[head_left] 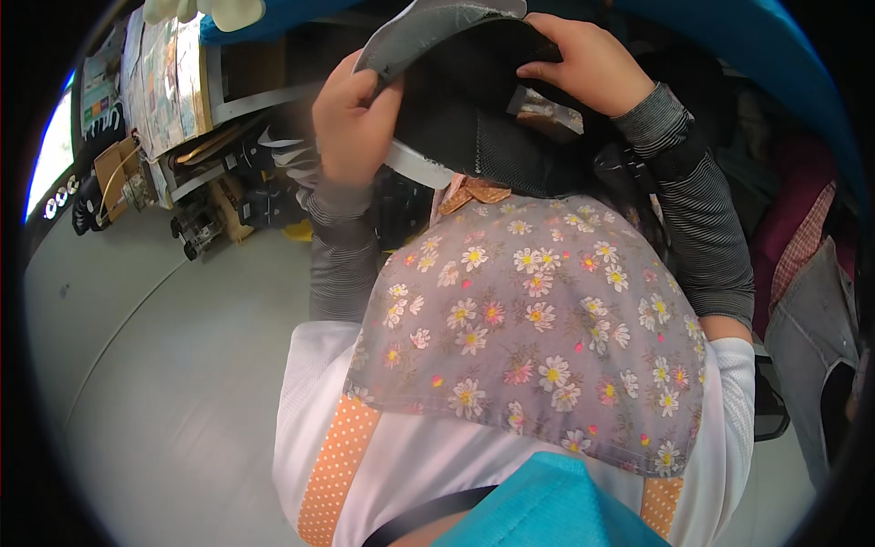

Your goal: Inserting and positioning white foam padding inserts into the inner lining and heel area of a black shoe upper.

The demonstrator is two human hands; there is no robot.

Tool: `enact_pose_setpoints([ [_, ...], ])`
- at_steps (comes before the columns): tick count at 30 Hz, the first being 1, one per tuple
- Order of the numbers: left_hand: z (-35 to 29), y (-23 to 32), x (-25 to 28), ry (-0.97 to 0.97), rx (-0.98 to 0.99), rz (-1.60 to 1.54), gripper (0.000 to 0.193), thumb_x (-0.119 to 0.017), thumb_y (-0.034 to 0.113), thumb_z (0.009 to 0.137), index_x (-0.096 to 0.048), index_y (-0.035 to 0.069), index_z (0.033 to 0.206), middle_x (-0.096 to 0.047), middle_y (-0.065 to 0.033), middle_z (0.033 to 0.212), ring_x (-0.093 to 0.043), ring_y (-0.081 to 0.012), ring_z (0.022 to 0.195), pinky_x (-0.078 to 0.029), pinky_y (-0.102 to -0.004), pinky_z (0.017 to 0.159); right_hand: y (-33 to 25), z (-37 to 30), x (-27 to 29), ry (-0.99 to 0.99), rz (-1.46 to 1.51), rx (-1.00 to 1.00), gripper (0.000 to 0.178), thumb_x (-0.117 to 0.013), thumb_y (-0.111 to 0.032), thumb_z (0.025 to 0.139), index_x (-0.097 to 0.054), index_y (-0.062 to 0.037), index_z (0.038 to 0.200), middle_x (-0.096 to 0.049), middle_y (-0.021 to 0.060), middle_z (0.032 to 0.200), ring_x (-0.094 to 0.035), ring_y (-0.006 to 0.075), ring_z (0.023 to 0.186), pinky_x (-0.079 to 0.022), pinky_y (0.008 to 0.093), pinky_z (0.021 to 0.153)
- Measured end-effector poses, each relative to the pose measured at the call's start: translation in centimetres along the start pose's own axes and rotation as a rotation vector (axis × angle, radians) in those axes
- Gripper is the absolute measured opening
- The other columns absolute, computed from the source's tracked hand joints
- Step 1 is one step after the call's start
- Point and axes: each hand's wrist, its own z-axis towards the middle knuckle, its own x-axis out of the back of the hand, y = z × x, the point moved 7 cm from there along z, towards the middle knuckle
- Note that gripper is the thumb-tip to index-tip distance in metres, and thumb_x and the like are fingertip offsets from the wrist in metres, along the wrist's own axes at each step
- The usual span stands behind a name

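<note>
My left hand (354,128) is closed, thumb against fingers, on the left end of a curved grey piece of sheet material (437,35) with a pale edge. That piece arches over black mesh fabric (533,153) in front of my chest; whether the two are joined I cannot tell. My right hand (591,62) pinches at the right end, where the grey piece meets dark material, its fingertips partly hidden. Below the right hand shows a small shiny, brown-stained block (549,113) whose kind I cannot make out. A pale strip (419,164) sticks out beside my left wrist.
At the left stands a bench (169,82) covered with papers, with a shelf of dark clutter beneath. A white glove (232,11) shows at the top edge. A person in grey jeans (807,319) is close on my right. Blue material (775,64) spans the upper right.
</note>
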Motion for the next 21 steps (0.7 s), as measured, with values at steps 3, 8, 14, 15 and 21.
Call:
enact_pose_setpoints([
  [3,0.3,0.0,1.0,0.079,0.209,-0.092,0.029,-0.068,0.000,0.080,-0.046,0.000,0.062,-0.040,0.0050,0.064,-0.032,-0.0049,0.060,-0.027,-0.0226,0.054,-0.3,-0.5,0.5,0.011,-0.075,-0.042,0.025,-0.072,-0.023,0.080,-0.061,-0.0020,0.090,-0.061,0.0203,0.079,-0.061,0.0391,0.077,-0.047,0.0447,0.062],
  [8,1.1,-0.1,2.6,0.135,0.345,-0.351,0.021,-0.064,-0.003,0.078,-0.052,0.000,0.061,-0.041,0.0064,0.063,-0.035,-0.0033,0.059,-0.028,-0.0211,0.055,-2.0,0.4,1.5,0.069,-0.148,-0.046,0.027,-0.069,-0.027,0.084,-0.061,-0.0011,0.085,-0.060,0.0206,0.074,-0.060,0.0394,0.072,-0.046,0.0431,0.060],
  [14,2.3,1.0,3.6,0.036,0.279,-0.311,0.003,-0.062,-0.001,0.078,-0.062,-0.004,0.076,-0.055,0.0007,0.072,-0.047,-0.0059,0.065,-0.037,-0.0197,0.060,-3.1,0.2,2.4,0.192,-0.108,0.059,0.028,-0.074,-0.020,0.080,-0.056,0.0017,0.082,-0.060,0.0209,0.072,-0.060,0.0402,0.070,-0.049,0.0425,0.063],
  [15,2.8,1.5,3.2,-0.017,0.223,-0.242,0.015,-0.061,0.001,0.079,-0.069,-0.006,0.088,-0.063,-0.0037,0.079,-0.053,-0.0079,0.068,-0.040,-0.0195,0.062,-2.0,-0.2,1.8,0.143,-0.111,-0.029,0.028,-0.077,-0.016,0.076,-0.059,0.0025,0.088,-0.063,0.0207,0.076,-0.061,0.0384,0.070,-0.050,0.0384,0.065],
  [21,1.8,0.2,7.5,0.450,-0.256,-0.510,0.024,-0.060,0.013,0.088,-0.066,0.000,0.106,-0.067,-0.0132,0.103,-0.065,-0.0230,0.088,-0.051,-0.0288,0.076,-3.6,-0.6,6.4,0.473,0.222,-0.012,0.030,-0.075,-0.015,0.080,-0.063,0.0010,0.103,-0.068,0.0161,0.087,-0.066,0.0262,0.072,-0.052,0.0298,0.065],
])
